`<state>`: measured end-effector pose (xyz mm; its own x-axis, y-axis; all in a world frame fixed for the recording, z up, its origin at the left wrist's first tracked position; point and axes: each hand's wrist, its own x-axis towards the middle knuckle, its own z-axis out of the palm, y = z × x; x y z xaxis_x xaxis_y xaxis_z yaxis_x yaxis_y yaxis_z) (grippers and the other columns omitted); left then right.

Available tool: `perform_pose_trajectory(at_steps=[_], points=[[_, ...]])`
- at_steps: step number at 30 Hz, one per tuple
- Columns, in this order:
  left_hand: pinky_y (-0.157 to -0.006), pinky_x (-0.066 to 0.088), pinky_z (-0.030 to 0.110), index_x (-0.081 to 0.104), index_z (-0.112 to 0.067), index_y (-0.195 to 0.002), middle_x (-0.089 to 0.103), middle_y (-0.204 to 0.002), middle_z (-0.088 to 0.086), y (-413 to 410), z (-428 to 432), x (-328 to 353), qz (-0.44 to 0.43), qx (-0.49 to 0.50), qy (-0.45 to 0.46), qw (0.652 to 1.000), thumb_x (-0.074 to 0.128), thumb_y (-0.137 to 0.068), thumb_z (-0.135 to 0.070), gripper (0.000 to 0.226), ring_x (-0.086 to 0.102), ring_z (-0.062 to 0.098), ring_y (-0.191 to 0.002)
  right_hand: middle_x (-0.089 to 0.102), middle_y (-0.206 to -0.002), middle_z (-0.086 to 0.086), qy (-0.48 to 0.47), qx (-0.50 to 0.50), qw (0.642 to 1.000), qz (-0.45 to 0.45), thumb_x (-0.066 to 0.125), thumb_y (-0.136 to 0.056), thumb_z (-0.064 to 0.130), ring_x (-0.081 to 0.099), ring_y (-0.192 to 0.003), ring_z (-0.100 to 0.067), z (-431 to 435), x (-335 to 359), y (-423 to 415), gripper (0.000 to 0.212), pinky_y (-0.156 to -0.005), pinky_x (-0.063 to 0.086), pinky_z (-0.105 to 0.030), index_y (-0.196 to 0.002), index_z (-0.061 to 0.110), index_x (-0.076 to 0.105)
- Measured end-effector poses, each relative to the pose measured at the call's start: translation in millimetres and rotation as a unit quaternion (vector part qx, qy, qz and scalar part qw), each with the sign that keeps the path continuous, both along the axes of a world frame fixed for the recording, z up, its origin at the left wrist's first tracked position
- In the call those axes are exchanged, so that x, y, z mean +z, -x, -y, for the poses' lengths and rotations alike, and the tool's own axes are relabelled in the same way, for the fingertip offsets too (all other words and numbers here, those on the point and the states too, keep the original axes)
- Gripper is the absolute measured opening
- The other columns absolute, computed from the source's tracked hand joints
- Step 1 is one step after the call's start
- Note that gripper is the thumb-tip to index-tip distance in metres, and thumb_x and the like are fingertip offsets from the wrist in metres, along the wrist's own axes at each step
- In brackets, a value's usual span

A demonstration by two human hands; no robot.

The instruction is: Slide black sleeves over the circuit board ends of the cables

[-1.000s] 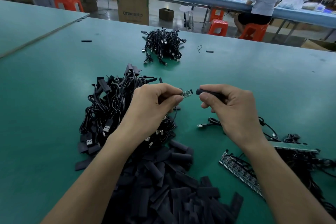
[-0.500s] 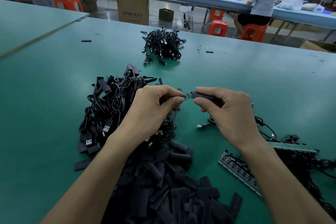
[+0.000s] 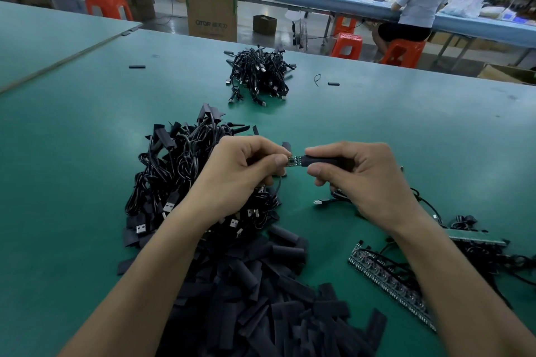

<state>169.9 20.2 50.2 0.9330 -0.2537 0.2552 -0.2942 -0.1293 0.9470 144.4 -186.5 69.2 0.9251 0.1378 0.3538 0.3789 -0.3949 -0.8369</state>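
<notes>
My left hand [image 3: 243, 174] pinches the small green circuit board [image 3: 294, 160] at the end of a black cable, thumb and forefinger at its left end. My right hand [image 3: 365, 180] grips a black sleeve [image 3: 322, 160] whose open mouth covers the board's right tip. Both hands hover just above the green table [image 3: 406, 130]. A heap of loose black sleeves [image 3: 261, 298] lies near me, and a tangle of black USB cables [image 3: 174, 177] lies under my left wrist.
A second bundle of cables [image 3: 258, 75] sits farther back. Strips of circuit boards with wires [image 3: 391, 278] lie at the right. Stray sleeves [image 3: 137, 66] dot the table. Behind, a person [image 3: 417, 3] sits on an orange stool at another bench, with cardboard boxes [image 3: 211, 13].
My right hand has brought the sleeve leftward from a gap onto the tip of the circuit board. My left hand has stayed almost still.
</notes>
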Motion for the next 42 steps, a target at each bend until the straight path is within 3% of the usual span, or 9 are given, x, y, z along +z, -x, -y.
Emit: perform_pose_trajectory(at_steps=[4,16,23,29,42], points=[[-0.058,0.049,0.014,0.075,-0.015,-0.089,0.072,-0.066,-0.003,-0.1,0.1,-1.0,-0.014,0.007,0.038,0.999,0.068,-0.092,-0.005,0.012,0.062,0.001,-0.058,0.076,-0.076,-0.004,-0.021,0.031,0.999,-0.031,0.081,-0.079,0.008,0.069,-0.063,-0.013,-3.1,1.9,0.8,0.024,-0.057,0.051,-0.019,-0.095,0.025,0.076],[-0.057,0.052,0.018,0.075,-0.017,-0.087,0.074,-0.071,0.002,3.0,1.7,0.3,-0.015,0.017,0.007,1.0,0.072,-0.091,-0.011,0.008,0.064,0.009,-0.056,0.076,-0.074,0.003,-0.023,-0.004,0.999,-0.027,0.078,-0.084,0.011,0.071,-0.065,-0.013,-2.5,-0.6,3.1,0.017,-0.057,0.051,-0.017,-0.093,0.026,0.076],[-0.056,0.055,0.023,0.074,-0.015,-0.084,0.073,-0.067,0.004,4.2,5.4,1.1,-0.032,0.036,0.03,0.998,0.07,-0.092,-0.009,0.011,0.067,0.013,-0.055,0.077,-0.079,0.006,-0.058,-0.041,0.997,-0.007,0.081,-0.079,0.014,0.073,-0.066,-0.012,-9.3,-4.8,6.6,0.023,-0.057,0.052,-0.017,-0.096,0.028,0.075],[-0.056,0.054,0.022,0.074,-0.013,-0.087,0.073,-0.068,0.003,5.7,6.8,2.7,-0.032,0.025,0.032,0.999,0.068,-0.093,-0.008,0.01,0.067,0.013,-0.056,0.075,-0.071,0.01,-0.054,-0.066,0.996,0.023,0.079,-0.082,0.011,0.069,-0.062,-0.005,-15.2,-8.1,8.0,0.025,-0.059,0.052,-0.015,-0.094,0.032,0.073],[-0.056,0.051,0.017,0.073,-0.009,-0.088,0.071,-0.067,0.001,3.4,-3.4,6.7,-0.056,-0.042,0.032,0.997,0.069,-0.092,-0.006,0.006,0.061,0.007,-0.054,0.078,-0.082,-0.003,-0.065,0.069,0.995,-0.037,0.079,-0.075,0.016,0.071,-0.066,-0.014,0.7,1.3,-1.7,0.021,-0.059,0.053,-0.019,-0.091,0.029,0.08]])
